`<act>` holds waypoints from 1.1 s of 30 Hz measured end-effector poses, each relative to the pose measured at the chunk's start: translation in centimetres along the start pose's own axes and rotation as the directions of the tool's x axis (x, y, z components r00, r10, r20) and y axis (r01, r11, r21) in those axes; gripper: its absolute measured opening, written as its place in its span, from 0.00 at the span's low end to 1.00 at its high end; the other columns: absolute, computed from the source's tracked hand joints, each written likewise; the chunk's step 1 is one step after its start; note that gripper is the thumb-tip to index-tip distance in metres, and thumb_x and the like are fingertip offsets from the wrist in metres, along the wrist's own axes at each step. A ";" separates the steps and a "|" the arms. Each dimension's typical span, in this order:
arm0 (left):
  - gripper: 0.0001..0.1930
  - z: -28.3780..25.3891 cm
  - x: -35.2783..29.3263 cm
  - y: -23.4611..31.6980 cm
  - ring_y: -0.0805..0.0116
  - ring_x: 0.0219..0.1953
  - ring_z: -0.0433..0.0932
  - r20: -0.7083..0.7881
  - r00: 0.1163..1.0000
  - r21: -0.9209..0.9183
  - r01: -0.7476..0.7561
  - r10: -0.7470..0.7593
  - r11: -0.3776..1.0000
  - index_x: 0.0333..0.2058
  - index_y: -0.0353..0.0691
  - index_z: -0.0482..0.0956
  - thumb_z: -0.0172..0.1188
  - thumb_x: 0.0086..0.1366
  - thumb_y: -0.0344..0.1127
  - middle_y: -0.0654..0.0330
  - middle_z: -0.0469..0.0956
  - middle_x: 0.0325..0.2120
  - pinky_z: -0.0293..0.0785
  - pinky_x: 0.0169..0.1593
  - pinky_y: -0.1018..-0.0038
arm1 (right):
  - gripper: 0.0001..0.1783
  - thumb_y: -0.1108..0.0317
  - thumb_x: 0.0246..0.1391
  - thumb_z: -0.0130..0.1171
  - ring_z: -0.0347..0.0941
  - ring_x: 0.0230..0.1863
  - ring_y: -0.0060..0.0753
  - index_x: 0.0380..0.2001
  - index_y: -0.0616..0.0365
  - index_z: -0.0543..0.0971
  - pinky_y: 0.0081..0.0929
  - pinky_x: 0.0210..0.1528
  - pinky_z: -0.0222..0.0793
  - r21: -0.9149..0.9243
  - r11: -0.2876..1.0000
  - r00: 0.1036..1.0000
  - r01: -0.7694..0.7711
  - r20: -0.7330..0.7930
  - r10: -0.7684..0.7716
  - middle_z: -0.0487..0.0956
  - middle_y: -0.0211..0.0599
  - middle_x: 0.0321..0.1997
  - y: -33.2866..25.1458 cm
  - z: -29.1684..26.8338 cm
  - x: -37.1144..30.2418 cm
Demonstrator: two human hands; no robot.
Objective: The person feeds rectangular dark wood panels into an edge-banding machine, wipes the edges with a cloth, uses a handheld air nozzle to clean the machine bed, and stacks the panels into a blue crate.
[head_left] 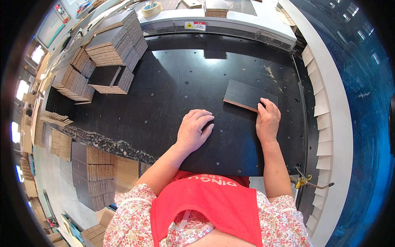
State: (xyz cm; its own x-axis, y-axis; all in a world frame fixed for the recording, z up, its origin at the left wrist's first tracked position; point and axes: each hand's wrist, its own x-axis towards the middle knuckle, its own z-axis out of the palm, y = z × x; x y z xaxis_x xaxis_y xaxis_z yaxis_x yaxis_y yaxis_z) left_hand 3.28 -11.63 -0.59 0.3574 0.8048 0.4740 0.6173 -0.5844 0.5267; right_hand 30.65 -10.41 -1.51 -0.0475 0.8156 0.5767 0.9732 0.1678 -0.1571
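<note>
A flat rectangular piece of dark-faced chipboard lies on the black machine table, its brown cut edge facing me. My right hand grips its near right corner, fingers over the top face and thumb at the edge. To the left, my left hand rests over the table with nothing in it. Its fingers are slightly curled, and the thumb stands apart from them. A gap of bare table separates that hand from the board.
Stacks of cut chipboard pieces stand at the table's far left. More stacked pieces sit below the left edge. A white machine beam with tape on it spans the back. A brass valve juts out at lower right.
</note>
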 end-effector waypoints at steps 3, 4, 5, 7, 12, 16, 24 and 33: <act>0.11 -0.1 0.1 0.1 0.56 0.50 0.77 0.005 1.000 -0.006 0.002 -0.002 1.000 0.39 0.39 0.81 0.66 0.56 0.30 0.58 0.80 0.43 0.71 0.56 0.62 | 0.09 0.74 0.54 0.60 0.69 0.60 0.36 0.40 0.54 0.82 0.40 0.64 0.63 0.008 1.000 1.000 0.002 -0.004 -0.002 0.77 0.29 0.54 0.1 0.0 0.0; 0.11 -0.1 0.1 0.1 0.56 0.50 0.77 0.007 1.000 -0.008 0.002 -0.002 1.000 0.39 0.39 0.81 0.66 0.56 0.30 0.58 0.80 0.43 0.71 0.56 0.62 | 0.09 0.74 0.54 0.60 0.69 0.60 0.36 0.40 0.54 0.82 0.40 0.64 0.63 0.012 1.000 1.000 0.002 -0.006 -0.002 0.77 0.29 0.54 0.1 0.1 -0.1; 0.11 -0.1 0.1 0.1 0.56 0.50 0.77 0.005 1.000 -0.006 0.001 -0.001 1.000 0.39 0.39 0.81 0.66 0.56 0.30 0.58 0.80 0.43 0.71 0.56 0.62 | 0.09 0.74 0.54 0.60 0.69 0.60 0.36 0.40 0.54 0.82 0.40 0.64 0.63 0.011 1.000 1.000 0.003 -0.005 -0.003 0.77 0.29 0.54 0.2 0.1 -0.1; 0.11 -0.1 0.1 0.1 0.56 0.50 0.77 0.002 1.000 -0.001 -0.001 0.001 1.000 0.39 0.39 0.81 0.66 0.56 0.30 0.58 0.80 0.43 0.71 0.56 0.62 | 0.09 0.74 0.54 0.60 0.69 0.60 0.36 0.40 0.54 0.82 0.40 0.64 0.63 0.008 1.000 1.000 0.004 -0.005 -0.003 0.77 0.29 0.54 0.2 0.2 -0.1; 0.10 -0.1 0.1 0.1 0.56 0.50 0.77 -0.003 1.000 -0.005 -0.002 0.002 1.000 0.38 0.39 0.81 0.66 0.56 0.29 0.58 0.81 0.42 0.71 0.56 0.62 | 0.09 0.73 0.55 0.60 0.69 0.60 0.36 0.40 0.54 0.82 0.40 0.64 0.63 0.008 1.000 1.000 -0.002 0.001 0.002 0.77 0.28 0.54 0.1 0.1 0.0; 0.10 -0.1 0.1 0.1 0.56 0.50 0.77 -0.006 1.000 -0.001 -0.006 0.006 1.000 0.38 0.39 0.81 0.66 0.56 0.29 0.58 0.81 0.42 0.71 0.55 0.62 | 0.09 0.73 0.55 0.60 0.69 0.60 0.36 0.40 0.54 0.82 0.40 0.64 0.63 0.002 1.000 1.000 -0.004 0.001 0.004 0.76 0.28 0.54 0.1 0.1 0.0; 0.08 -0.1 0.1 0.1 0.56 0.50 0.77 -0.005 1.000 -0.010 0.002 -0.002 1.000 0.36 0.39 0.81 0.66 0.56 0.29 0.58 0.81 0.42 0.71 0.56 0.62 | 0.09 0.73 0.55 0.60 0.69 0.61 0.36 0.40 0.54 0.82 0.40 0.64 0.63 0.000 1.000 1.000 0.002 0.002 -0.002 0.76 0.28 0.54 0.1 0.1 0.0; 0.07 -0.1 0.1 0.1 0.56 0.49 0.77 -0.003 1.000 -0.017 -0.003 0.003 1.000 0.34 0.38 0.81 0.66 0.56 0.29 0.58 0.81 0.42 0.71 0.55 0.62 | 0.09 0.74 0.55 0.60 0.69 0.60 0.36 0.40 0.54 0.82 0.40 0.64 0.63 0.003 1.000 1.000 0.001 0.000 -0.001 0.76 0.28 0.54 0.1 0.1 -0.1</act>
State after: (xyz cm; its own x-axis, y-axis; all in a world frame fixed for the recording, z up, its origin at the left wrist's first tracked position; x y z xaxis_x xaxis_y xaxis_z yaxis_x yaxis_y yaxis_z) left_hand 3.33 -11.58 -0.45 0.3576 0.8025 0.4775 0.6042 -0.5887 0.5370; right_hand 30.74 -10.41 -1.62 -0.0488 0.8152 0.5771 0.9726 0.1703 -0.1584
